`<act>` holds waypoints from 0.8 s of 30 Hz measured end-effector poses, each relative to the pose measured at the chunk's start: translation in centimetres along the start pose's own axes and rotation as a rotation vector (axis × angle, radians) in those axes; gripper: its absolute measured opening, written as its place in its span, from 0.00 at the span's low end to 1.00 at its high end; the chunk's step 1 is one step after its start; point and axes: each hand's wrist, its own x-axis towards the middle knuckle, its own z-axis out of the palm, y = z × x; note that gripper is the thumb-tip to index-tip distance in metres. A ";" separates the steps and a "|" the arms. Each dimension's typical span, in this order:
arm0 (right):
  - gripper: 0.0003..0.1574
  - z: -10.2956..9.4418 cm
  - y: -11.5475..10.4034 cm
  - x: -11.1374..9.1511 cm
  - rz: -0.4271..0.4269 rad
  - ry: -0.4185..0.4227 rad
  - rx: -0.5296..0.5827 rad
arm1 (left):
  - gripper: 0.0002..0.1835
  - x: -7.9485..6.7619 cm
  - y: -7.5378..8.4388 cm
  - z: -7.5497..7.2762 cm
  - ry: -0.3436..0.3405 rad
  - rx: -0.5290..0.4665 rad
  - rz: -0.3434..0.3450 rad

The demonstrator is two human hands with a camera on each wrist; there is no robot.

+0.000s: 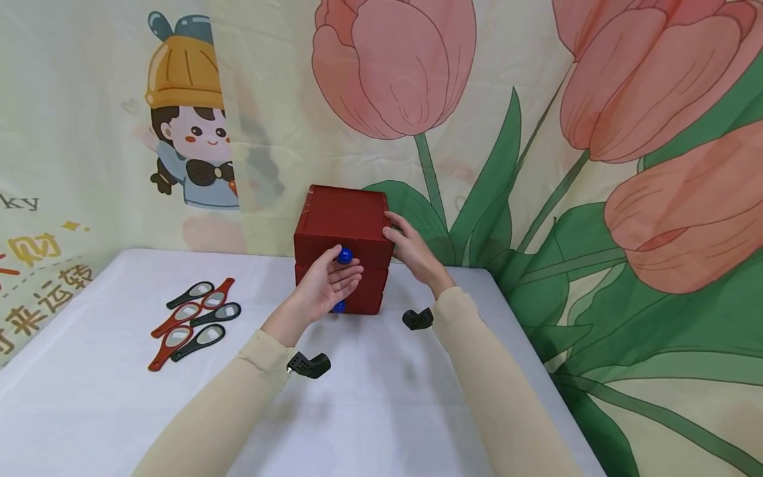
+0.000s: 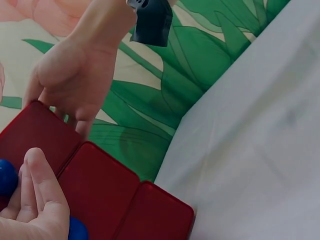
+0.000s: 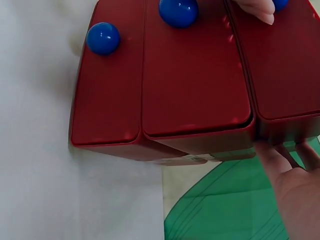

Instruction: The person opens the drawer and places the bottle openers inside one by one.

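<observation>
A dark red cabinet (image 1: 346,211) with three stacked drawers stands at the back of the table, and each drawer front bears a round blue knob. My left hand (image 1: 324,285) is at the top drawer's knob (image 1: 345,256), pinching it between thumb and fingers. That hand hides the middle knob in the head view, though the middle knob (image 3: 178,11) shows in the right wrist view. Below the hand, part of the bottom knob (image 1: 338,307) is visible. My right hand (image 1: 417,252) presses its extended fingers against the cabinet's right side, near the top.
Several small magnifiers with red or black handles, such as a red magnifier (image 1: 172,346) and a black magnifier (image 1: 199,341), lie on the white-covered table (image 1: 107,404) at left. A printed cloth with tulips (image 1: 405,66) hangs right behind the cabinet.
</observation>
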 end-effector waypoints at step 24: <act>0.36 -0.1 -0.5 0.0 0.045 0.036 -0.002 | 0.32 -0.2 -0.3 -0.4 0.023 0.017 -0.004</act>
